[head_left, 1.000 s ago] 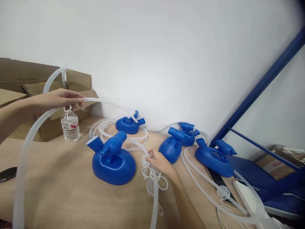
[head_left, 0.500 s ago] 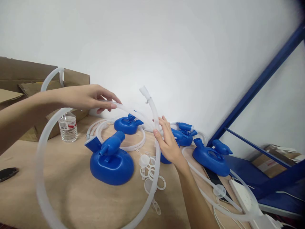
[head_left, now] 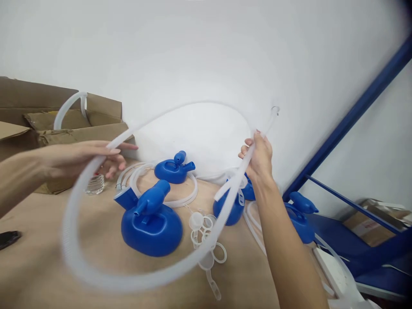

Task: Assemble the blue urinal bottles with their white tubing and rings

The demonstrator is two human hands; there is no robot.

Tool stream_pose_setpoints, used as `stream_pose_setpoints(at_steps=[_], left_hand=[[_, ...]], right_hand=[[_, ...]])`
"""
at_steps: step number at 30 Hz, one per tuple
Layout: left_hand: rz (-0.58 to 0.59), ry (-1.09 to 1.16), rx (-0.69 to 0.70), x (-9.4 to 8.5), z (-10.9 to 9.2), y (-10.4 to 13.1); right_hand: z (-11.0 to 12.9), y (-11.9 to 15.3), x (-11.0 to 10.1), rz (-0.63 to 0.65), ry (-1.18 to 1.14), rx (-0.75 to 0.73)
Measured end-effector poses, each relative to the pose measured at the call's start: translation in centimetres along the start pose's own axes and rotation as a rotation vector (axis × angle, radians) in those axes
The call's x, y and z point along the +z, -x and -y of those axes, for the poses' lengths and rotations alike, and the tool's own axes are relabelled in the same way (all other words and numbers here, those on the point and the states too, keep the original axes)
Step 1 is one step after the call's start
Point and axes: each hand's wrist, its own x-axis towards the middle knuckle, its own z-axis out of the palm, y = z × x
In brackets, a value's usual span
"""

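Observation:
A long translucent white plastic tube point(head_left: 144, 281) loops in front of me, above the table. My left hand point(head_left: 96, 156) pinches it loosely on the left, the thumb over the tube and the index finger stretched out. On the right, my right hand point(head_left: 259, 154) is closed around the tube where two lengths meet; one end, with a small metal ring, sticks up past the fist. Below the loop stands a blue plastic urinal bottle point(head_left: 151, 227). Several white caps and rings point(head_left: 206, 236) lie beside it, partly behind the tube.
More blue bottles stand at the back point(head_left: 170, 171), behind my right hand point(head_left: 229, 210) and at the right point(head_left: 301, 219). An open cardboard box point(head_left: 80, 135) with tubing is at the left, a water bottle point(head_left: 95, 184) before it. A blue metal frame point(head_left: 347, 111) slants up on the right.
My right hand has moved up and to the right and closed around the tube. My left hand has moved left and down along it. The loop now stretches wider between them.

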Motion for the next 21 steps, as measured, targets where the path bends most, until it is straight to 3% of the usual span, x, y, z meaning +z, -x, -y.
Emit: stream_pose_setpoints(at_steps=[2, 4, 7, 9, 12, 16, 21], left_hand=[[0.055, 0.143, -0.042, -0.5, 1.4, -0.2], [-0.045, 0.255, 0.018, -0.6, 1.4, -1.7], [-0.218, 0.288, 0.091, -0.6, 1.0, -6.3], [-0.284, 0.242, 0.054, -0.4, 2.0, -9.9], [-0.257, 0.175, -0.089, 0.3, 6.0, -13.8], [-0.178, 0.014, -0.282, 2.0, 12.4, -15.6], [-0.182, -0.224, -0.313, 2.8, 16.6, -15.7]], right_hand=[[-1.8, -2.3, 1.2, -0.012, -0.036, 0.038], [-4.4, -4.5, 2.5, -0.059, -0.068, 0.081], [-9.3, -6.9, 3.8, -0.171, -0.077, 0.167], [-13.0, -7.2, 4.1, -0.203, -0.055, 0.206], [-18.8, -5.2, 3.6, -0.172, 0.014, 0.326], [-25.2, -0.6, 2.3, -0.060, 0.112, 0.515], [-28.9, 2.6, 0.9, 0.039, 0.186, 0.606]])
